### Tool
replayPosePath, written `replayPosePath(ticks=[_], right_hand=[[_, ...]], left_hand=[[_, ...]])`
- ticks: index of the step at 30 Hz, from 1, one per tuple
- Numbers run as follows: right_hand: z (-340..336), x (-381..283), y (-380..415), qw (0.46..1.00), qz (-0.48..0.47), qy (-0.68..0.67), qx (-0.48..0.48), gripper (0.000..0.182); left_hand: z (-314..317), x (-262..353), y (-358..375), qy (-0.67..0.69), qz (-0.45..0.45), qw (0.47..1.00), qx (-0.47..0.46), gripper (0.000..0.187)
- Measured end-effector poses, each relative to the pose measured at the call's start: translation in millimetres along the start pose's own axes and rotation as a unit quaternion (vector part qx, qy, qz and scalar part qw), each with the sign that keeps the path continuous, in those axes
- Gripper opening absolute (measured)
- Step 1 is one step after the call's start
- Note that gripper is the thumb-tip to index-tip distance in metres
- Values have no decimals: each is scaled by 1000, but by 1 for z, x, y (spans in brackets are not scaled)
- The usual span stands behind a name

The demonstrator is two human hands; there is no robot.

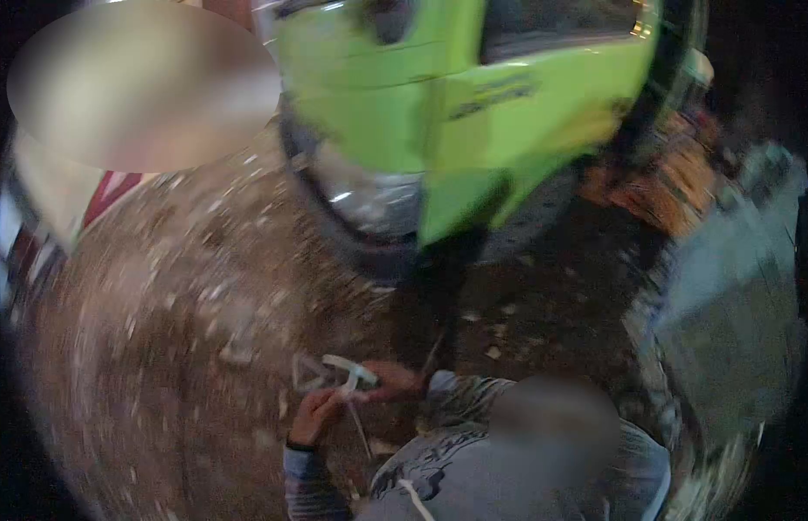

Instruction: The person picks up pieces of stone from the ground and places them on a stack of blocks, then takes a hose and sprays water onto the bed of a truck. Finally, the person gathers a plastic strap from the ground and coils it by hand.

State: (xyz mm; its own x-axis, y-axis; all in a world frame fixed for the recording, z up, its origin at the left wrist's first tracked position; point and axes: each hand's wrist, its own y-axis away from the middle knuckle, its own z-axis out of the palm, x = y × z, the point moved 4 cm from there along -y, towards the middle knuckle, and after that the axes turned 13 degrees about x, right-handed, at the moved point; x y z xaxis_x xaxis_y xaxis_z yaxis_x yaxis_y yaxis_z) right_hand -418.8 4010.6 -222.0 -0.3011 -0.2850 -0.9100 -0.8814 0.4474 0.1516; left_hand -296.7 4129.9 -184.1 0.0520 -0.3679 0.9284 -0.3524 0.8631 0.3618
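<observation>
My left hand (313, 415), below a dark wristband and a striped sleeve, is closed with its fingertips at a pale, thin looped object (348, 369). My right hand (395, 382) comes in from the other side and grips the same object near its light greenish end. The object looks like a bent white strip or cord with a triangular loop on the left; blur hides its exact kind. A thin pale line (361, 431) hangs from it below my hands. Both hands are close together above the brown ground.
A bright green vehicle (369, 113) with a headlight stands ahead on rough, stony dirt (187, 330). To the right lie a greyish sheet-like heap (725, 304) and orange-brown rubble (664, 182). A blurred pale shape fills the upper left, beside a red-edged panel (109, 198).
</observation>
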Motion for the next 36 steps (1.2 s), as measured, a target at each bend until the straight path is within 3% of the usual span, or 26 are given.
replayPosePath(ticks=[2,4,6,7,9,11,14,16,19,20,23,24,26,27,29,30,31,32,33,34,35,36], right_hand=[[-45,-17,39,994,47,5,99,54],[-67,3,58,980,6,-8,198,52],[-83,73,59,954,-116,-19,276,49],[-93,86,68,955,-96,-24,279,45],[-116,113,96,959,-56,-32,277,38],[-123,107,138,937,-25,-202,284,30],[-143,163,162,835,36,-438,332,21],[-172,84,194,845,183,-227,447,21],[-186,117,192,779,80,-445,434,22],[-191,115,200,804,96,-346,473,34],[-205,62,211,768,72,-393,501,43],[-211,52,211,776,83,-390,489,42],[-213,41,212,784,93,-397,468,40],[-214,39,212,784,93,-405,461,39],[-218,44,209,772,70,-434,460,34],[-220,62,210,750,38,-423,507,36],[-222,73,211,727,7,-409,551,37],[-228,84,217,739,14,-336,583,37],[-232,65,225,735,50,-336,587,36],[-236,46,233,729,86,-336,590,36],[-238,79,236,709,85,-331,617,37],[-241,137,234,688,85,-326,643,38]], left_hand=[[51,23,-27,23,-13,985,-169,35],[84,39,-42,29,-51,949,-311,35],[121,47,-57,57,-69,913,-399,34],[151,44,-63,83,-59,899,-426,34],[192,45,-72,78,-19,898,-433,34],[219,60,-52,16,49,917,-396,33],[253,72,-57,9,91,941,-327,38],[261,73,-57,27,73,956,-284,38],[268,68,-73,110,100,958,-244,31],[272,62,-82,149,115,953,-236,28],[279,44,-101,57,284,936,-199,38],[286,42,-110,-98,372,897,-215,35],[298,-39,-137,23,184,937,-297,36],[302,-83,-159,59,74,951,-294,35],[311,-169,-208,119,-157,957,-213,35],[314,-203,-228,136,-275,940,-148,34],[304,-203,-219,165,-305,924,-159,34],[294,-203,-210,192,-336,907,-168,34],[267,-149,-162,231,-275,898,-255,34],[255,-137,-152,179,-177,920,-301,34],[241,-125,-142,130,-74,931,-332,34],[227,-142,-153,-13,64,949,-309,36]])
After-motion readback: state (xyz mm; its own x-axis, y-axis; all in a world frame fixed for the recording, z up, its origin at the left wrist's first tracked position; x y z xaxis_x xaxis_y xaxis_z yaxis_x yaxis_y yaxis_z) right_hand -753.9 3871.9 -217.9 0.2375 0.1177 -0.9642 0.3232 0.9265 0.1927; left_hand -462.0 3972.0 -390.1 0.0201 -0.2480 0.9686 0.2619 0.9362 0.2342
